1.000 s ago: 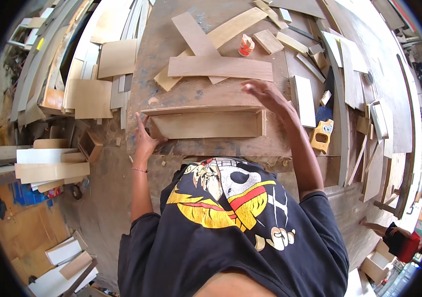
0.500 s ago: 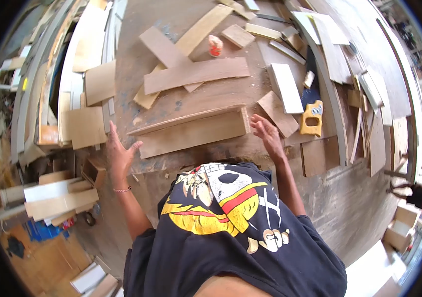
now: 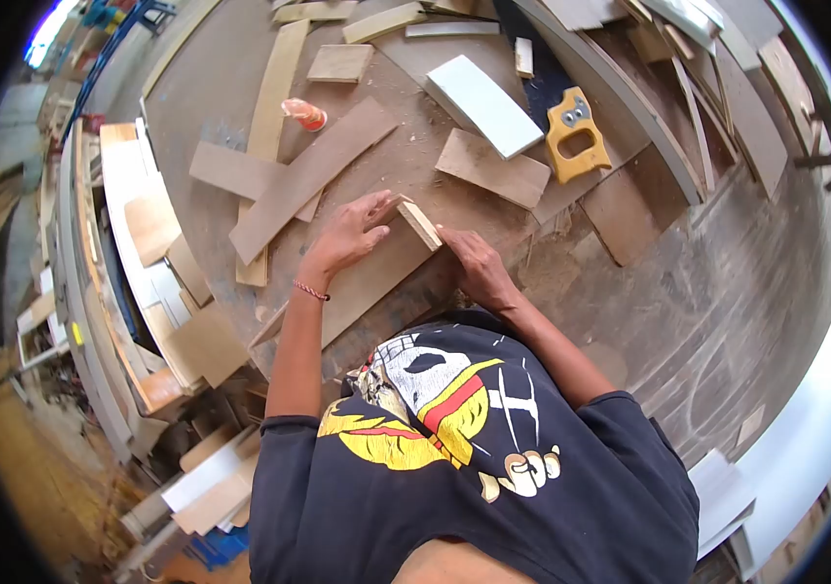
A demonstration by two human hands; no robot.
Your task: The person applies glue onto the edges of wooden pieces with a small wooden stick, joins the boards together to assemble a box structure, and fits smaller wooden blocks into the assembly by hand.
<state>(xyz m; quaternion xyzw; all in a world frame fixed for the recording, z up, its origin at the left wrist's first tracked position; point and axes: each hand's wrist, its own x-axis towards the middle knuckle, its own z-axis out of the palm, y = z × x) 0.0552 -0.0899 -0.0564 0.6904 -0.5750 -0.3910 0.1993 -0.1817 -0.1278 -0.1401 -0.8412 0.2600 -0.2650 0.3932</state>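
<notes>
Fingers of the left hand (image 3: pixel 345 234) lie over the upper edge of an open wooden box (image 3: pixel 376 284) at the center of the frame, the thumb spread apart from them; whether they grip the wood cannot be told. The right hand (image 3: pixel 481 271) sets its fingers, held close together, at the near corner of the box's end piece (image 3: pixel 422 226); a clamp on it cannot be made out. The box slants from center toward lower left, its end piece at the upper right.

A braided bracelet (image 3: pixel 311 290) circles the left wrist. Above the hands, 3 overlapping planks (image 3: pixel 313 175) lie on the workbench (image 3: pixel 225 92), a red-and-white container (image 3: pixel 305 114) just beside them. Right of center, a brown board (image 3: pixel 493 167) lies near a white-topped block (image 3: pixel 485 105), and a yellow-handled saw (image 3: pixel 578 136) points its dark blade to the top edge. A printed black T-shirt (image 3: pixel 337 530) fills the bottom center.
</notes>
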